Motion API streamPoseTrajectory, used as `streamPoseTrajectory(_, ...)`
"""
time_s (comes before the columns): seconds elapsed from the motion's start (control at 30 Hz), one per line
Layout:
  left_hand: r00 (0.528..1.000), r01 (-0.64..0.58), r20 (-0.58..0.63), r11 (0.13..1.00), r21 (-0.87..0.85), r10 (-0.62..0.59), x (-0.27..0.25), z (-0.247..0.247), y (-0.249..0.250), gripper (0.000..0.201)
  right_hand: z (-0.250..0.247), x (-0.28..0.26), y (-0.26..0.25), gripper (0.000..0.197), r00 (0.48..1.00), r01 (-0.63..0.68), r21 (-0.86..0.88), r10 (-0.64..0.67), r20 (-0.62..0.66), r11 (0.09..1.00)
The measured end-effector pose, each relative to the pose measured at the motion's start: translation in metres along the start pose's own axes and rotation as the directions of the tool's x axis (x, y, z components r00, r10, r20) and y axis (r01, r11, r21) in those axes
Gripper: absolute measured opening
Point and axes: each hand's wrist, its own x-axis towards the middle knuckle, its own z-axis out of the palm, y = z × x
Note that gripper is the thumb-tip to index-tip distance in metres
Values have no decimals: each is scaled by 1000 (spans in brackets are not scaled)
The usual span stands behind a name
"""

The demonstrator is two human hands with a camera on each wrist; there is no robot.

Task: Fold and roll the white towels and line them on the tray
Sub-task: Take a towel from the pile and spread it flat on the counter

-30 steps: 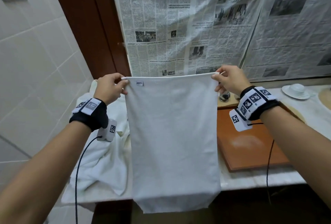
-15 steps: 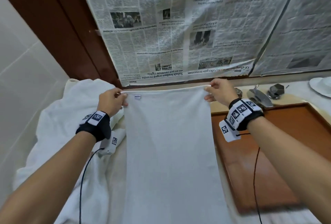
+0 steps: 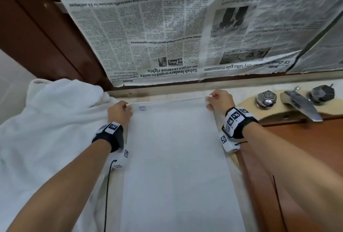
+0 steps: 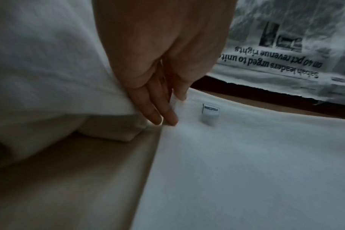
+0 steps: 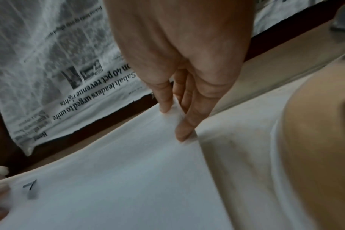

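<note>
A white towel [image 3: 174, 157] lies stretched out flat on the counter, its far edge near the wall and a small label [image 3: 142, 108] by its far left corner. My left hand [image 3: 120, 112] pinches that far left corner [image 4: 173, 102]. My right hand [image 3: 219, 101] pinches the far right corner [image 5: 175, 112] between thumb and fingers. The brown wooden tray [image 3: 300, 157] sits to the right of the towel, under my right forearm, with nothing on the part in view.
A heap of white towels [image 3: 46, 129] lies on the counter to the left, touching my left hand. A chrome tap [image 3: 298, 103] with two knobs stands at the back right on a beige basin rim [image 3: 246, 105]. Newspaper [image 3: 185, 27] covers the wall behind.
The towel hung in the air from both hands a second ago; both hands have moved forward and down, and it now lies flat on the counter, corners still pinched.
</note>
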Motion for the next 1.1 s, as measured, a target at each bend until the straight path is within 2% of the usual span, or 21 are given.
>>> streamPoseTrajectory(0.2, 998, 4, 55, 998, 69, -8, 27, 14, -6, 22, 21, 24, 7, 14, 996, 45, -146, -57, -74, 988)
streamPoseTrajectory(0.3, 997, -51, 59, 998, 46, 48, 15, 11, -1, 31, 21, 8, 10, 38, 990, 121, -281, -136, -32, 952)
streamPoseTrajectory(0.43, 952, -292, 97, 956, -12, 292, -42, 10, -13, 54, 34, -72, 24, 40, 926, 373, -306, -370, 71, 876)
streamPoseTrajectory(0.5, 920, -353, 174, 936, -14, 350, -91, 18, -21, 59, 49, -129, 42, 43, 902, 432, -319, -408, 141, 844)
streamPoseTrajectory(0.57, 888, -385, 283, 923, 27, 362, -146, 30, -28, 70, 68, -179, 63, 54, 883, 469, -428, -416, 215, 773)
streamPoseTrajectory(0.67, 849, -424, 423, 886, 189, 316, -189, 50, -34, 77, 91, -207, 76, 63, 852, 523, -529, -391, 349, 668)
streamPoseTrajectory(0.77, 881, -400, 391, 863, 309, 268, -178, 59, -22, 76, 103, -192, 64, 66, 843, 537, -585, -367, 393, 608)
streamPoseTrajectory(0.9, 874, -416, 423, 818, 398, 238, -162, 73, -17, 74, 113, -175, 57, 74, 829, 554, -651, -266, 493, 519)
streamPoseTrajectory(1.0, 880, -398, 429, 813, 424, 207, -160, 70, -24, 68, 106, -167, 63, 80, 848, 514, -691, -183, 497, 507)
streamPoseTrajectory(1.1, 910, -314, 395, 835, 451, 128, -152, 55, -38, 60, 83, -159, 72, 67, 883, 447, -726, -131, 450, 522)
